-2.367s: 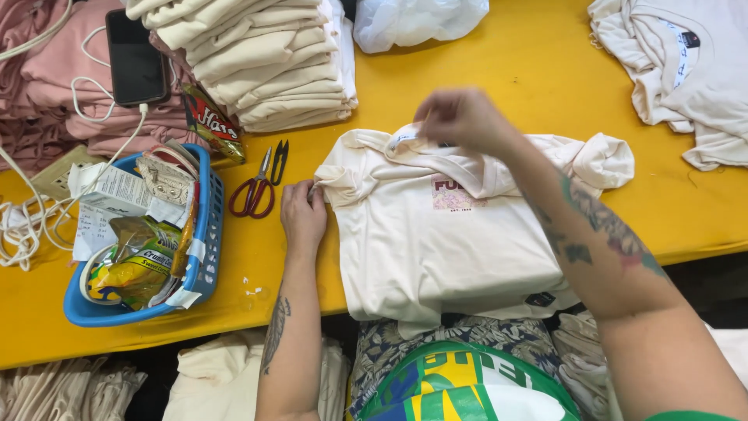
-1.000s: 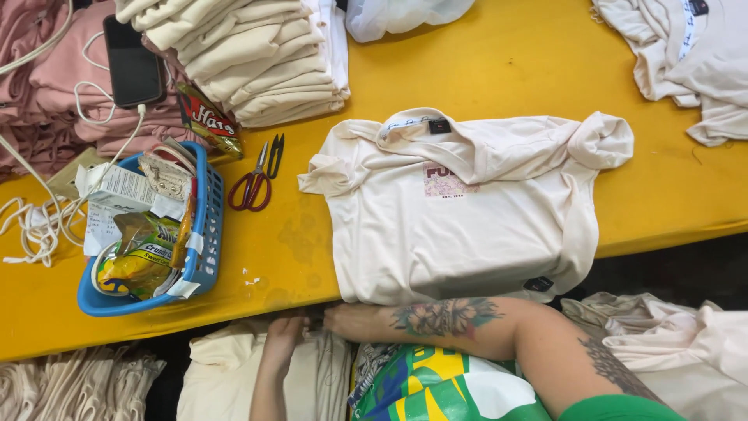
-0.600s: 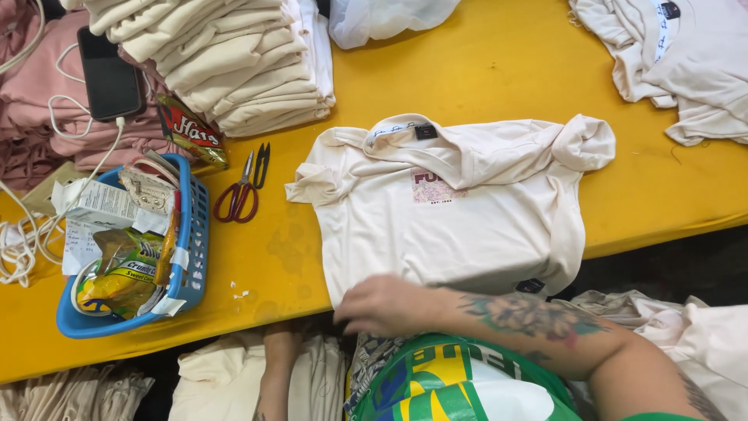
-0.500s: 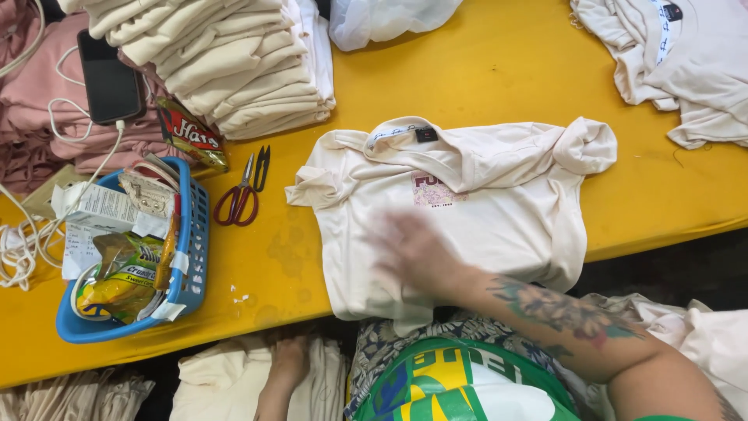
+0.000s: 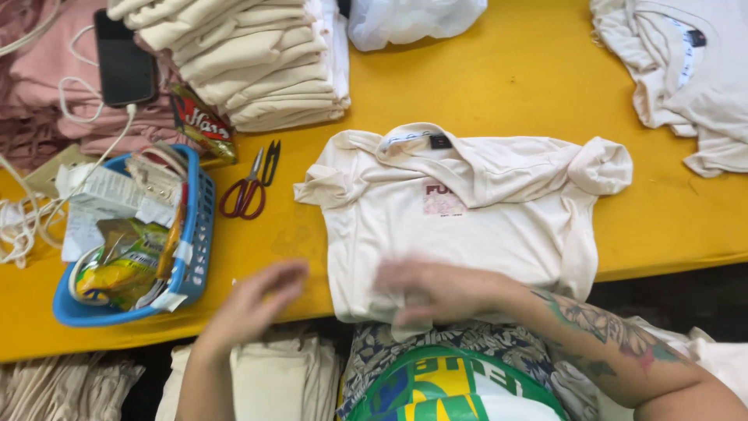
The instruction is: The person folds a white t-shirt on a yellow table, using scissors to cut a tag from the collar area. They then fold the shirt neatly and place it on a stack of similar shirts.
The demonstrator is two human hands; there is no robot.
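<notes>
A cream short-sleeved cotton T-shirt (image 5: 467, 218) lies front-up on the yellow table (image 5: 483, 86), its hem at the near edge. The right hand (image 5: 436, 290) grips that hem, fingers curled; the left hand (image 5: 253, 304), blurred, hovers open beside it, near red-handled scissors (image 5: 249, 187).

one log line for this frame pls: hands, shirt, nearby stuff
right hand: on hem of cream shirt, blurred | left hand: at table edge beside shirt, holds nothing | scissors, blue basket to its left
</notes>
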